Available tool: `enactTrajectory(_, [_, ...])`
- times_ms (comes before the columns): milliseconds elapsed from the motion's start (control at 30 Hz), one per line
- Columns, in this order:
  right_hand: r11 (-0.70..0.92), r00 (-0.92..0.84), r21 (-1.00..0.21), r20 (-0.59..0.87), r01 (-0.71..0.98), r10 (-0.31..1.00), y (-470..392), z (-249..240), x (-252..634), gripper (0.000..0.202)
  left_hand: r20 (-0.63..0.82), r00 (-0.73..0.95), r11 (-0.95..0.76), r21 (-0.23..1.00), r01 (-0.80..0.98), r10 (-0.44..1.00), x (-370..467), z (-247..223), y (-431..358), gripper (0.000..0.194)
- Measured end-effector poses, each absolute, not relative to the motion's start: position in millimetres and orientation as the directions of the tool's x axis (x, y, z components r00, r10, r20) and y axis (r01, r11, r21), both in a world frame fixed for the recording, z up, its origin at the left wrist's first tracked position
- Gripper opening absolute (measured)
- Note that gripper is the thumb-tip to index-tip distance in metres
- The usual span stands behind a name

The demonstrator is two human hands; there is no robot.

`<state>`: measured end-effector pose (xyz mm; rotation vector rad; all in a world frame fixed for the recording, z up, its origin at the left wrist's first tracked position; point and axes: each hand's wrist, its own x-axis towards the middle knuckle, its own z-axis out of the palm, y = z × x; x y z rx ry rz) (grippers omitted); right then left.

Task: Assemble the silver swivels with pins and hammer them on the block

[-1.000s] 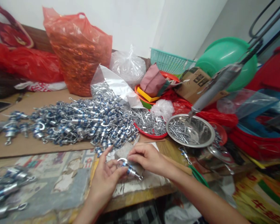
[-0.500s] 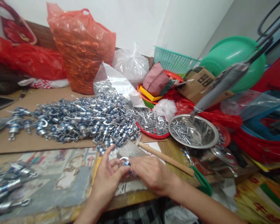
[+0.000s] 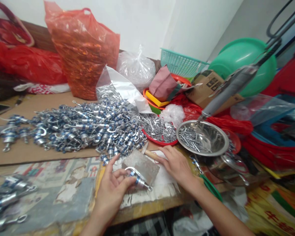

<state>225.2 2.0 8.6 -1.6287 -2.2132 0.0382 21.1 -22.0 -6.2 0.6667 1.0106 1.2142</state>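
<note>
My left hand [image 3: 113, 186] pinches a small metal hook fitting [image 3: 140, 181] between thumb and fingers. The fitting has a blue and silver barrel, a curved hook at its upper end and a small ring at the lower right. It is held above the near edge of a grey metal block [image 3: 144, 165]. My right hand [image 3: 175, 164] is over the hammer's wooden handle [image 3: 152, 155], fingers stretched out and apart, hiding much of it. Behind my hands spreads a large heap of similar hook fittings [image 3: 88, 126].
At the right stands a steel bowl [image 3: 217, 144] with metal pins. Beside it a red tray [image 3: 159, 141] holds small metal parts. More fittings [image 3: 9, 196] lie at the near left. A grey metal arm [image 3: 228, 88] slants above the bowl. Bags [image 3: 83, 55] line the wall.
My right hand has left the fitting and moved right and away, over the hammer handle. The left hand stays in place with the fitting, now more fully visible.
</note>
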Motion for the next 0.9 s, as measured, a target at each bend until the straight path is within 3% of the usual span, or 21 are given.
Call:
enactTrajectory(67, [0.249, -0.230, -0.183, 0.119, 0.951, 0.966, 9, 4, 235, 0.015, -0.265, 0.019, 0.247, 0.865, -0.436, 0.964, 22, -4, -22, 0.085])
enactTrajectory(133, [0.225, -0.215, -0.208, 0.067, 0.952, 0.974, 10, 5, 239, 0.013, -0.268, 0.006, 0.244, 0.867, -0.434, 0.963, 22, -3, -23, 0.085])
enactTrajectory(267, [0.236, -0.165, -0.350, 0.221, 0.907, 0.961, -8, 29, 237, 0.015, -0.265, 0.002, 0.239, 0.865, -0.440, 0.964, 23, -3, -23, 0.084])
enactTrajectory(400, [0.480, -0.272, -0.413, 0.467, 0.774, 0.841, -37, 54, 230, 0.041, -0.272, -0.003, 0.244, 0.869, -0.431, 0.962, 22, -6, -21, 0.088])
enactTrajectory(467, [0.537, -0.365, -0.353, 0.449, 0.767, 0.816, -48, 54, 226, 0.048, -0.273, -0.012, 0.242, 0.872, -0.425, 0.962, 22, -5, -21, 0.090])
enactTrajectory(533, [0.529, -0.437, -0.280, 0.331, 0.801, 0.836, -54, 50, 222, 0.049, -0.274, -0.022, 0.239, 0.872, -0.427, 0.962, 22, -4, -22, 0.090])
enactTrajectory(600, [0.495, -0.431, -0.246, 0.273, 0.833, 0.860, -57, 44, 220, 0.049, -0.279, -0.025, 0.241, 0.869, -0.431, 0.960, 23, -3, -22, 0.091])
enactTrajectory(700, [0.481, -0.383, -0.272, 0.342, 0.833, 0.858, -60, 40, 218, 0.049, -0.282, -0.024, 0.245, 0.870, -0.427, 0.959, 23, -1, -23, 0.092])
enactTrajectory(800, [0.472, -0.392, -0.305, 0.288, 0.827, 0.874, -59, 37, 220, 0.047, -0.281, -0.024, 0.245, 0.872, -0.424, 0.959, 23, -1, -23, 0.092])
enactTrajectory(900, [0.355, -0.249, -0.462, 0.275, 0.813, 0.929, -47, 25, 228, 0.043, -0.285, -0.040, 0.243, 0.876, -0.417, 0.958, 24, -3, -24, 0.091])
